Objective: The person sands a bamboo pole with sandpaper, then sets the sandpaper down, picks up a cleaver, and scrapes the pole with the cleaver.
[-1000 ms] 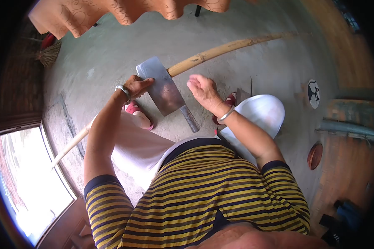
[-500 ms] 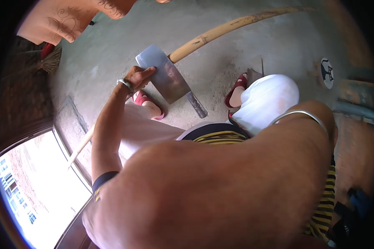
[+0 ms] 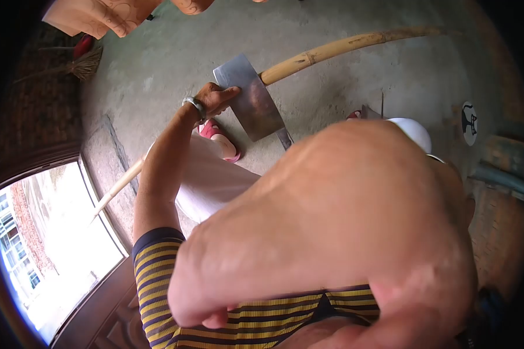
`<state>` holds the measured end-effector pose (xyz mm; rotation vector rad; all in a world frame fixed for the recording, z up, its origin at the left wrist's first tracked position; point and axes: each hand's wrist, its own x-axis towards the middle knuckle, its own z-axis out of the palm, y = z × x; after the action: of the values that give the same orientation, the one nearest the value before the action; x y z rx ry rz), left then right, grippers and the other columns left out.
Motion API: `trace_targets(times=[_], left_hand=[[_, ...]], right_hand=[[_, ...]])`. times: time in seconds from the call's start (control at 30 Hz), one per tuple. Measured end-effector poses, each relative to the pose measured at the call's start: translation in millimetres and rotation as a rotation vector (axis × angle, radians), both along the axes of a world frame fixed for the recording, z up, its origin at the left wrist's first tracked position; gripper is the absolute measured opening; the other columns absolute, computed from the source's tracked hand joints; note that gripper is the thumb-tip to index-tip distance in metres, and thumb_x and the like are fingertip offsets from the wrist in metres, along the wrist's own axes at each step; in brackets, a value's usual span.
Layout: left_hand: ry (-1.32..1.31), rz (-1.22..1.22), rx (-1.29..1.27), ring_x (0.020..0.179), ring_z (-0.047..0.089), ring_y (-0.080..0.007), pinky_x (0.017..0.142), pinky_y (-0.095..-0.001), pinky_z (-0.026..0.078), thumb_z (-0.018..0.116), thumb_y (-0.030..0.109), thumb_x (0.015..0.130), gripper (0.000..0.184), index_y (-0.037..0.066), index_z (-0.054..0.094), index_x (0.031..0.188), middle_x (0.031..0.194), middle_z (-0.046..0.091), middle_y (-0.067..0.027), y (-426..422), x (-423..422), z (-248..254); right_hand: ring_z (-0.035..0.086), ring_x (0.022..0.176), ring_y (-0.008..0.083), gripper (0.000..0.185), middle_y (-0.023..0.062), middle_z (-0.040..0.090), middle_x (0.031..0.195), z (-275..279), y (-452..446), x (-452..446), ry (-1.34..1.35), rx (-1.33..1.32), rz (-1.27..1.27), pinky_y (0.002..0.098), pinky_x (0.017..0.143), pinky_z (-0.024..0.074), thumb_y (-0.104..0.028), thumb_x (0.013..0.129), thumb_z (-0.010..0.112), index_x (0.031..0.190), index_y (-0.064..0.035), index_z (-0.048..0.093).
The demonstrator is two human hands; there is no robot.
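A cleaver [image 3: 253, 107] with a broad metal blade and dark handle is pinched at its blade edge by my left hand [image 3: 218, 99]. The thumb lies on the blade's face; the other fingers curl and are partly hidden. Behind the blade passes a long bamboo pole [image 3: 332, 49], which reappears as a paler length [image 3: 119, 186] beyond my left forearm. Whether my left fingers also touch the pole is hidden. Very near the camera, my right hand [image 3: 326, 215] fills the middle of the view with its back showing, its fingertips mostly hidden. It covers part of the cleaver's handle.
Grey concrete floor [image 3: 174, 64] lies under my red sandals [image 3: 218, 136]. A straw broom [image 3: 87, 63] leans at the upper left, below orange patterned cloth [image 3: 108, 14]. A bright doorway [image 3: 58, 232] opens at lower left. A round cat-patterned item [image 3: 469, 123] is at right.
My right hand has come up close to the camera, hiding the cleaver's handle end. The view has shifted, so the cleaver and left hand appear farther right; the left hand keeps its hold.
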<state>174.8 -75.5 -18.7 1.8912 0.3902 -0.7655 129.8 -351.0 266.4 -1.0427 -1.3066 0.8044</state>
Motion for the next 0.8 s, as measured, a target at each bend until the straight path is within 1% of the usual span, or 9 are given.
trace_targets(times=[0.1, 0.27, 0.37, 0.4, 0.5, 0.53, 0.67, 0.77, 0.8], left_hand=[[-0.002, 0.012, 0.0, 0.052, 0.043, -0.0124, 0.048, -0.0299, 0.034, 0.061, 0.048, 0.08, 0.048, 0.004, 0.059, 0.064, 0.056, 0.048, -0.0011, -1.2, -2.3, -5.2], [-0.019, -0.003, -0.013, 0.05, 0.04, -0.012, 0.046, -0.0297, 0.031, 0.061, 0.048, 0.081, 0.048, 0.005, 0.056, 0.06, 0.054, 0.045, -0.0003, -0.8, -2.3, -5.7], [-0.018, -0.004, -0.012, 0.052, 0.041, -0.0116, 0.047, -0.0313, 0.031, 0.061, 0.046, 0.082, 0.051, 0.003, 0.055, 0.057, 0.053, 0.046, -0.0015, -1.6, -2.1, -1.1], [-0.019, -0.01, -0.005, 0.052, 0.043, -0.0118, 0.047, -0.0311, 0.032, 0.062, 0.047, 0.082, 0.05, 0.002, 0.057, 0.06, 0.055, 0.047, -0.0019, -1.8, -2.5, 1.9], [-0.121, -0.017, -0.054, 0.053, 0.045, -0.0124, 0.048, -0.0308, 0.034, 0.063, 0.047, 0.081, 0.05, 0.001, 0.06, 0.063, 0.057, 0.049, -0.0029, 5.3, 1.3, -16.9], [-0.111, -0.014, -0.054, 0.054, 0.047, -0.013, 0.049, -0.0306, 0.035, 0.063, 0.047, 0.081, 0.05, -0.001, 0.061, 0.066, 0.059, 0.05, -0.0036, 5.0, 1.1, -18.4], [0.05, 0.011, -0.038, 0.056, 0.048, -0.0141, 0.051, -0.0308, 0.038, 0.062, 0.05, 0.08, 0.052, 0.002, 0.058, 0.062, 0.06, 0.053, -0.0034, 5.2, 0.3, -12.4], [0.033, 0.003, 0.018, 0.056, 0.047, -0.0138, 0.051, -0.0314, 0.038, 0.061, 0.046, 0.083, 0.047, 0.004, 0.058, 0.062, 0.059, 0.052, -0.0031, 0.7, -0.5, -4.4], [-0.082, -0.064, 0.004, 0.055, 0.047, -0.0137, 0.051, -0.0315, 0.037, 0.061, 0.045, 0.083, 0.047, 0.003, 0.058, 0.063, 0.058, 0.051, -0.0032, -2.2, -1.5, -1.5]], right_hand=[[0.063, 0.075, 0.0143, 0.023, 0.0097, 0.065, 0.084, -2.6, 3.9, -1.6, 0.024, -0.009, -0.012, 0.0264, 0.067, 0.0506, -0.012, 0.082, 0.063, 0.1, 0.0025, 0.06], [0.062, 0.074, 0.0141, 0.023, 0.0097, 0.065, 0.083, -4.9, 9.9, -0.6, 0.059, -0.027, -0.033, 0.0263, 0.066, 0.0503, -0.012, 0.081, 0.063, 0.098, 0.0024, 0.061], [0.062, 0.074, 0.014, 0.022, 0.0097, 0.065, 0.082, -5.0, 12.0, -0.5, 0.072, -0.024, -0.039, 0.0262, 0.066, 0.0501, -0.012, 0.081, 0.064, 0.098, 0.0024, 0.061], [0.062, 0.074, 0.0139, 0.022, 0.0097, 0.065, 0.082, -5.2, 13.7, -0.9, 0.077, -0.022, -0.039, 0.0261, 0.066, 0.0501, -0.012, 0.081, 0.064, 0.098, 0.0024, 0.061], [0.062, 0.073, 0.0138, 0.022, 0.0097, 0.065, 0.082, -3.1, 14.5, -0.3, 0.095, -0.024, -0.02, 0.026, 0.066, 0.0499, -0.012, 0.081, 0.064, 0.097, 0.0023, 0.061], [0.062, 0.073, 0.0137, 0.022, 0.0097, 0.065, 0.082, -3.4, 14.3, 1.1, 0.096, -0.022, -0.014, 0.026, 0.066, 0.0498, -0.012, 0.081, 0.064, 0.097, 0.0023, 0.062], [0.062, 0.072, 0.0135, 0.021, 0.0097, 0.065, 0.081, 5.4, 18.7, -4.2, 0.082, -0.004, 0.01, 0.0259, 0.066, 0.0496, -0.012, 0.08, 0.065, 0.096, 0.0023, 0.062], [0.062, 0.072, 0.0134, 0.021, 0.0097, 0.065, 0.08, 11.6, 12.7, -6.9, 0.065, -0.005, 0.027, 0.0258, 0.066, 0.0494, -0.012, 0.08, 0.065, 0.095, 0.0022, 0.062], [0.062, 0.072, 0.0133, 0.021, 0.0097, 0.065, 0.08, 12.5, 11.0, -7.7, 0.062, -0.008, 0.028, 0.0257, 0.066, 0.0494, -0.012, 0.08, 0.065, 0.095, 0.0022, 0.062]])
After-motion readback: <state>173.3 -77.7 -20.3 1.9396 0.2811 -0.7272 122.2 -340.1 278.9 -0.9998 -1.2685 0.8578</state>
